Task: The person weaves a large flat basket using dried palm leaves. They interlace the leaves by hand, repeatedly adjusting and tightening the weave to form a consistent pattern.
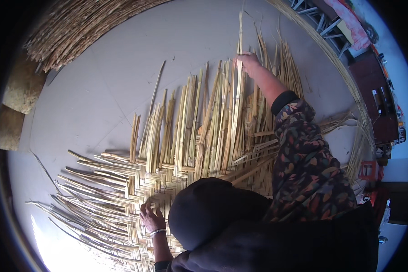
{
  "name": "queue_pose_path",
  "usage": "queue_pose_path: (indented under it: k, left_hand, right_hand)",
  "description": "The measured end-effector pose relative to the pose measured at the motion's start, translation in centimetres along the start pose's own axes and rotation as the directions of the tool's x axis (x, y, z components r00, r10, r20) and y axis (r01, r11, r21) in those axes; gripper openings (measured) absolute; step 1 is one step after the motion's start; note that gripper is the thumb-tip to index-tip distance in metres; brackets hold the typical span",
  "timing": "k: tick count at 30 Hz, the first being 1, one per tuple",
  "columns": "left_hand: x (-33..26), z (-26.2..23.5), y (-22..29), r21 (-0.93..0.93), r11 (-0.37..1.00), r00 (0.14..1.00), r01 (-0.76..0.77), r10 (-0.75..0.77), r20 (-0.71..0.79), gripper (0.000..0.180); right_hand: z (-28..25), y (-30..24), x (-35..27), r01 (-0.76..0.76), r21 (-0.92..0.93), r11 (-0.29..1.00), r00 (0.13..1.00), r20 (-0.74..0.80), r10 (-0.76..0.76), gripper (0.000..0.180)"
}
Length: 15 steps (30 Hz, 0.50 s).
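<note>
A woven mat of pale yellow split reeds lies on the floor, its loose ends fanning out to the left and away from me. My right hand, arm stretched far forward, is closed around upright reed strips near their far ends. My left hand, with a band at its wrist, rests on the woven part at the left, fingers apart and bent against the strips. Dark clothing hides the near middle of the mat.
A thick bundle of reeds lies at the far left, above rounded tan woven pieces. Long thin stalks curve along the right. Beyond them stand a dark wooden cabinet, a red stool and a metal-framed rack.
</note>
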<state>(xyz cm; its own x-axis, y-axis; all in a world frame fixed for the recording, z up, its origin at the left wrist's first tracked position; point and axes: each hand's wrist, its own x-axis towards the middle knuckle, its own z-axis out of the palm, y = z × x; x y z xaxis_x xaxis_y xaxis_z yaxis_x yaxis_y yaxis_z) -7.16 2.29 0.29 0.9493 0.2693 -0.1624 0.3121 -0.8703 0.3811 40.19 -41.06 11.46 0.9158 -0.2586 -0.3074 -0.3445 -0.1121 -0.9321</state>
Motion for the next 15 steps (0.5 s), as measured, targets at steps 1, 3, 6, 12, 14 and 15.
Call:
queue_pose_path:
  k: [1, 3, 6, 12, 14, 15]
  left_hand:
    - [-0.2, -0.5, 0.9, -0.086, 0.990, 0.994, 0.109, -0.109, 0.006, 0.037]
    - [0.0, -1.1, 1.0, -0.080, 0.993, 0.996, 0.090, -0.089, 0.014, 0.036]
    - [0.4, -1.9, 1.4, -0.062, 0.992, 0.994, 0.109, -0.107, 0.032, 0.033]
    - [1.1, -1.4, -0.1, -0.178, 0.971, 0.987, 0.158, -0.151, 0.055, 0.025]
    - [1.3, -0.9, -0.5, -0.268, 0.946, 0.982, 0.184, -0.164, 0.097, 0.022]
    - [1.5, -0.8, -0.4, -0.267, 0.951, 0.988, 0.154, -0.147, 0.049, 0.020]
  right_hand:
    - [0.4, -0.6, 0.0, 0.011, 0.057, 0.998, 1.000, 0.001, -0.011, 0.016]
    - [1.1, -2.1, -0.5, 0.037, 0.041, 0.998, 0.998, 0.049, -0.039, 0.017]
    - [2.7, -3.9, -1.2, 0.103, -0.044, 0.994, 0.989, 0.116, -0.097, 0.016]
    - [6.7, -5.5, -1.7, 0.354, -0.584, 0.731, 0.935, 0.190, -0.301, 0.016]
    - [7.7, -5.7, -1.6, 0.423, -0.675, 0.605, 0.895, 0.205, -0.397, 0.017]
    - [8.0, -5.7, -1.5, 0.449, -0.715, 0.536, 0.870, 0.214, -0.444, 0.017]
